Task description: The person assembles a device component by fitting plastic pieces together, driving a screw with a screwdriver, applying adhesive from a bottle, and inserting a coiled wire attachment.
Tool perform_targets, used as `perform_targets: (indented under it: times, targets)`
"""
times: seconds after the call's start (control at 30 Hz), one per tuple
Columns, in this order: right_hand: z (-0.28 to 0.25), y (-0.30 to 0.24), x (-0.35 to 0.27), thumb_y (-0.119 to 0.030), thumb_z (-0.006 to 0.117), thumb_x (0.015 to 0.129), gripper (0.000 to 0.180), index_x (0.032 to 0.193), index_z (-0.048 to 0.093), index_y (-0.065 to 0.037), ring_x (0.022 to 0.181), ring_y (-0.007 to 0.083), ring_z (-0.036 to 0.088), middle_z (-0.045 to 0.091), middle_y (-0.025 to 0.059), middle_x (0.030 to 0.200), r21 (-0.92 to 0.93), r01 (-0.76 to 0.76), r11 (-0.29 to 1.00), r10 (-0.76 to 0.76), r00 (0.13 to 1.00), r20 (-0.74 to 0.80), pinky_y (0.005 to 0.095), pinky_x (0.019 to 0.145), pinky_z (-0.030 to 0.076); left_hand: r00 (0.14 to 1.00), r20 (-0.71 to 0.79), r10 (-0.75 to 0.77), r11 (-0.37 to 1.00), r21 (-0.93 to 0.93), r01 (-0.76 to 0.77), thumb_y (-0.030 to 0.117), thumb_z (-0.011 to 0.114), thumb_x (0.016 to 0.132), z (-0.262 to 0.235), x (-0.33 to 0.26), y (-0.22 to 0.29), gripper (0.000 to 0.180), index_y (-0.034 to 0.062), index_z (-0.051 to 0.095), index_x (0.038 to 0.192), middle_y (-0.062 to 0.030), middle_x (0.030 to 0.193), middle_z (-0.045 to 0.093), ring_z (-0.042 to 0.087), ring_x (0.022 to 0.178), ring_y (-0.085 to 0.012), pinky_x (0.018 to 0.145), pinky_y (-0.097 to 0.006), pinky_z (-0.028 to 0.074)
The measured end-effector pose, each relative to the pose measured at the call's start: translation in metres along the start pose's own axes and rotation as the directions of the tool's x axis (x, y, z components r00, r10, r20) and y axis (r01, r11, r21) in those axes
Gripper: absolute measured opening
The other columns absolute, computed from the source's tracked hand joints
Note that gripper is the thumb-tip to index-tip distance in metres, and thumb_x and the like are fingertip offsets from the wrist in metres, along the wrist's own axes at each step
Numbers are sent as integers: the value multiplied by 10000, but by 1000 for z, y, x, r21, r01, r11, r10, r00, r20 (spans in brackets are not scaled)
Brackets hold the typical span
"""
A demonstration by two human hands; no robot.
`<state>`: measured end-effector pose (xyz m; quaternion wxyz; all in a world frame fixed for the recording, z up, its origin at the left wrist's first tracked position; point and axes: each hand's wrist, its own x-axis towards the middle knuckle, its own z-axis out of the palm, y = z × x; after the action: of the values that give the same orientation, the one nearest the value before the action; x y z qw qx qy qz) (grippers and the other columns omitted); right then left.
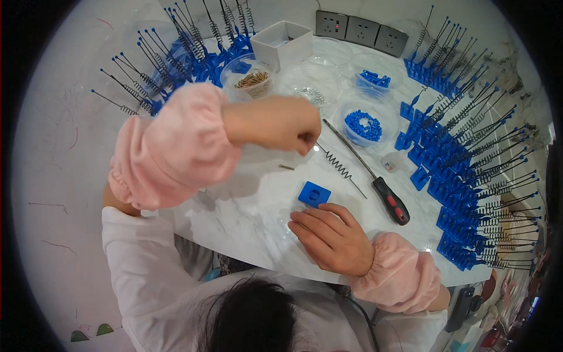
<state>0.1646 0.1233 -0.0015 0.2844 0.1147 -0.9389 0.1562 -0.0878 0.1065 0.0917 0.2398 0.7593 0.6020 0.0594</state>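
My left hand (pixel 282 124) is closed above the middle of the table, and what its fingers hold, if anything, is hidden. Close to its fingertips is one end of a dark coiled wire spring (pixel 338 165) with straight ends. Below that hand a short brass-coloured pin (pixel 286 167) lies on the white table. My right hand (pixel 335 239) rests palm down with fingers stretched out. Its fingertips are at the lower edge of a blue square plastic piece (pixel 306 192) with a round hole. A screwdriver (pixel 389 199) with a black and red handle lies to the right.
Blue bases with upright coiled wires line the right edge (pixel 434 158) and the far left (pixel 193 64). Clear tubs hold brass pins (pixel 253 80), small blue parts (pixel 363 125) and blue pieces (pixel 375 78). A white box (pixel 282 50), a small bottle (pixel 393 161) and a socket strip (pixel 360 31) stand beyond.
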Motion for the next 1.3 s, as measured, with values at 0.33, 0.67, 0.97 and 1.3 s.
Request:
perform_targets:
  times: [0.33, 0.67, 0.97, 1.3]
  targets:
    - [-2, -2, 0, -51, 703, 760, 372, 1131, 684, -26, 1063, 236, 651, 682, 98, 1170, -4, 9, 1000, -9, 1000, -9, 399, 947, 500, 990, 4, -144, 967, 215, 140, 123, 708, 774, 33, 0, -4, 99, 42, 736, 821, -137, 774, 706, 687, 747, -329, 662, -421, 521]
    - [2, -3, 0, -67, 691, 754, 400, 1150, 673, -22, 1077, 228, 649, 671, 92, 1198, -17, 60, 998, -60, 998, -32, 392, 946, 496, 915, -387, 113, 949, 314, 15, 93, 704, 791, -71, 107, -26, 132, -2, 735, 877, -159, 818, 725, 693, 716, -277, 648, -374, 526]
    - [5, 1, -5, -92, 642, 750, 457, 1196, 637, 7, 1112, 238, 619, 640, 115, 1243, 1, 62, 998, -62, 997, -53, 405, 978, 482, 966, -253, 55, 925, 376, 46, 58, 753, 744, -56, 208, -62, 82, 13, 742, 812, -137, 791, 733, 716, 749, -240, 636, -365, 538]
    - [4, 2, -7, -107, 589, 782, 423, 1182, 623, 26, 1113, 236, 598, 619, 121, 1229, 15, 72, 997, -71, 996, -59, 404, 998, 459, 985, -171, -28, 932, 351, 87, 57, 749, 752, -66, 207, -50, 69, 13, 741, 805, -135, 770, 727, 715, 744, -220, 630, -350, 538]
